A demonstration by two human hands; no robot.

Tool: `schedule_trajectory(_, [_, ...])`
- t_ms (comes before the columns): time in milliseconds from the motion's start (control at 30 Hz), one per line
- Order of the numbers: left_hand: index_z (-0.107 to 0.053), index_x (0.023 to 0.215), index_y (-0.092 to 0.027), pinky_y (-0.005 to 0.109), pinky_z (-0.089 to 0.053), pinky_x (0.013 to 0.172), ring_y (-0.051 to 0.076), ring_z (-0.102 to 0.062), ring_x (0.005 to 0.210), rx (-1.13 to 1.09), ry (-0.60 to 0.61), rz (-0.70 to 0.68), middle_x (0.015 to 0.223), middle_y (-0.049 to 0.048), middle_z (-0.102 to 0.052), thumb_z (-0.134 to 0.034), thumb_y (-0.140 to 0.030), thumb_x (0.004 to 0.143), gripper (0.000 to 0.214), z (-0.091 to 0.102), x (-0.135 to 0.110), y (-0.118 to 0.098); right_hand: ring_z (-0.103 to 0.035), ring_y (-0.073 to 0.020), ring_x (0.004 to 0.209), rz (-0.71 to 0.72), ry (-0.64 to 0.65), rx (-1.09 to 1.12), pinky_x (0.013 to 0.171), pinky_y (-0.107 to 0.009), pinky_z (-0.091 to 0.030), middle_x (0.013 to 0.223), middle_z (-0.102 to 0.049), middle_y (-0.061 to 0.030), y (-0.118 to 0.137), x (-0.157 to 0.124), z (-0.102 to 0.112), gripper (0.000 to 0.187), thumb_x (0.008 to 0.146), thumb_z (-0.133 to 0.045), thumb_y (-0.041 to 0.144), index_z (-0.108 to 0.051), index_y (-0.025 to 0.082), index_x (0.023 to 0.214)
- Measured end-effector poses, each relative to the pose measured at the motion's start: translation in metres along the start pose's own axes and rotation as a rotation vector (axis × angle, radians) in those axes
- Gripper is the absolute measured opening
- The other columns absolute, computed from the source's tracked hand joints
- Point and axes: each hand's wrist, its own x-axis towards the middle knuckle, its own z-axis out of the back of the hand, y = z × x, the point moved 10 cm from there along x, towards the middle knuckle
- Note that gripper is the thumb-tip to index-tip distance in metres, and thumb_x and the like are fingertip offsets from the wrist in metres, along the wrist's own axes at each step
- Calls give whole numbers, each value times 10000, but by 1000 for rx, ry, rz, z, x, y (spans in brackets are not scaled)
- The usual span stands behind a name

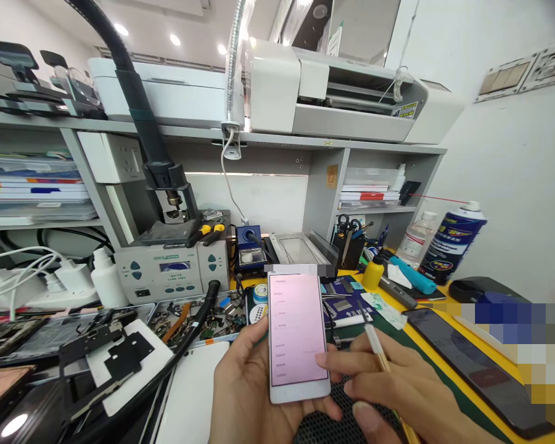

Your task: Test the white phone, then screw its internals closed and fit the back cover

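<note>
A white smartphone rests upright in my left hand, whose fingers and thumb wrap its lower edges. Its screen is lit pale pink with rows of small text I cannot read. A fingertip of my right hand touches the screen's lower right edge. Between the fingers of that same hand sits a thin tool with a gold handle, a pale front section and a dark narrow tip; its exact kind is unclear. A dark perforated surface shows below the phone.
A hot-air station stands behind to the left, near a tray of small parts. A black hose crosses the left side. A dark phone lies at the right, with a spray can and bottle behind it.
</note>
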Motion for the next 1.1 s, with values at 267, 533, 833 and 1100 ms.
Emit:
schedule_trajectory(267, [-752,1073,-59,366,-507,635,275,-670,784,-15,-4,-10,912,169,-730,-369,-467,984,567,1,0,0,-766,-227,833,48,56,-61,728,-360,-599,1066,-797,-82,1,0,-6,322,791,-507,2,-589,204,1027])
schedule_trajectory(533, [-741,1105,-34,352,-504,629,274,-683,801,3,24,-29,916,196,-736,-344,-455,996,590,0,0,-2,-725,-246,1082,8,70,-111,873,-359,-578,1194,-745,-146,-5,-5,-9,315,820,-504,33,-579,160,1099])
schedule_trajectory(833, [-735,1143,-54,359,-504,646,282,-689,811,1,47,-28,940,196,-744,-331,-454,998,586,-1,1,-1,-708,-262,1100,-9,37,-86,842,-345,-588,1298,-687,-159,-10,-8,-8,380,810,-530,60,-560,162,1175])
schedule_trajectory(1100, [-752,1111,-77,354,-503,651,287,-698,824,-7,42,-18,955,187,-750,-364,-455,990,555,1,0,0,-650,-259,1198,-43,74,-70,927,-367,-559,1354,-643,-171,-12,-9,-12,380,833,-517,63,-541,153,1202])
